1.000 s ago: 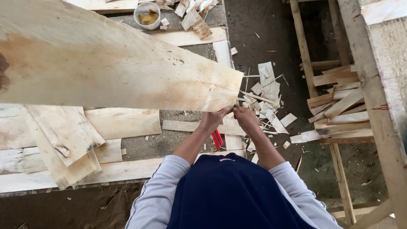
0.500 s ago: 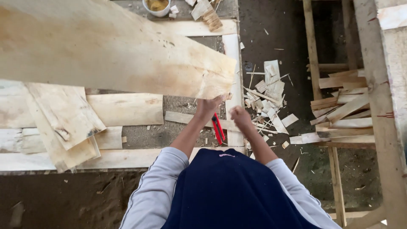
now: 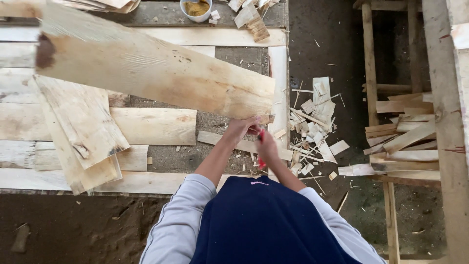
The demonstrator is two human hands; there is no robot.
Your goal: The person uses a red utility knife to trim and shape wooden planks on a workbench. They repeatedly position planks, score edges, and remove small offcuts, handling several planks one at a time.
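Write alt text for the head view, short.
Seen from above, a person's left hand holds the near end of a long pale wooden plank while the right hand grips a red-handled tool beside it. Below lie flat pale boards, scattered wood offcuts and a white bowl.

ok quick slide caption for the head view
Left hand holding a long wooden plank, right hand gripping a red tool.

Two hands, the left hand (image 3: 240, 128) and right hand (image 3: 267, 142), meet at one long plank (image 3: 156, 73). One red-handled tool (image 3: 261, 146). One white bowl (image 3: 196, 9) far. One heap of offcuts (image 3: 315, 122) right.
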